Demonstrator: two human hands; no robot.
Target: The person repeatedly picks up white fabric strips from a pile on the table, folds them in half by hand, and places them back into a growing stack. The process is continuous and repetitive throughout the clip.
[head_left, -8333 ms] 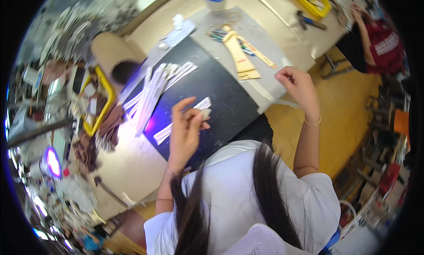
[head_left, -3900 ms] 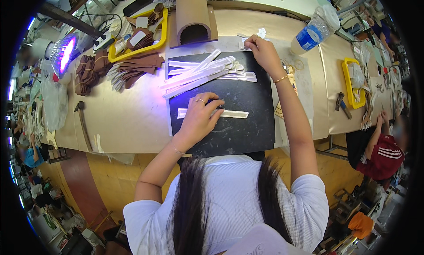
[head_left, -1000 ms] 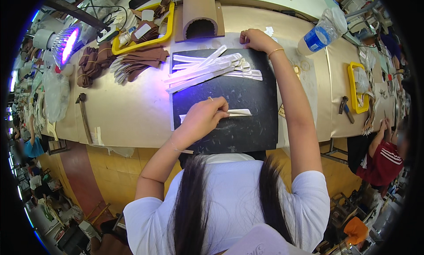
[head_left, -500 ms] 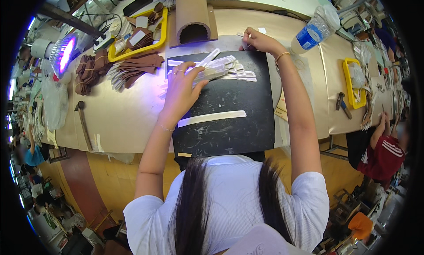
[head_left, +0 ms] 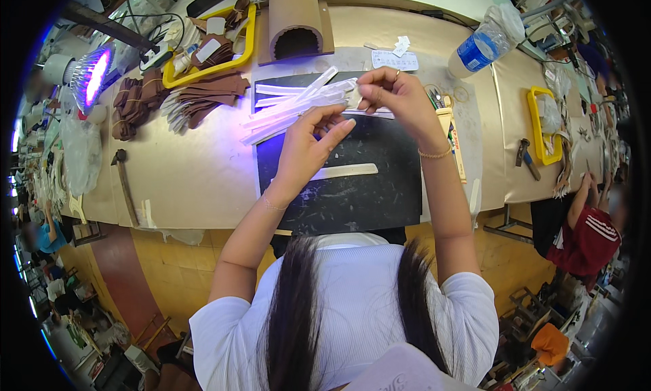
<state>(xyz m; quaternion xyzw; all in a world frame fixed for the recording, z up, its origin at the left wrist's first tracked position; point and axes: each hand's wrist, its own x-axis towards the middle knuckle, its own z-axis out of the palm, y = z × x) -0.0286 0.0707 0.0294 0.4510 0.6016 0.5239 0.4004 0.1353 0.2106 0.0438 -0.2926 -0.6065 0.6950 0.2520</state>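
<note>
A fan of thin white strips (head_left: 277,122) lies across the far part of a black mat (head_left: 366,201). A single white strip (head_left: 349,170) rests crosswise nearer to me, partly behind my left wrist. My left hand (head_left: 313,141) hovers by the right ends of the fan, fingers bent and thumb apart, with nothing visible between them. Beside it, my right hand (head_left: 397,101) pinches a small pale piece (head_left: 355,97) between thumb and forefinger, above the mat's far edge. What exactly that piece is, I cannot make out.
Brown strip bundles (head_left: 210,98) and a yellow tray (head_left: 249,45) stand far left, near a lit lamp (head_left: 98,78) and a hammer (head_left: 124,188). Behind the mat is a brown half-tube form (head_left: 294,15). A bottle (head_left: 478,52), paper slip (head_left: 395,60) and pens (head_left: 441,101) are right.
My right hand has come left and nearer from the paper slip, bringing a small pale piece to the fan's ends. My left hand has slid right and nearer, off the strips.
</note>
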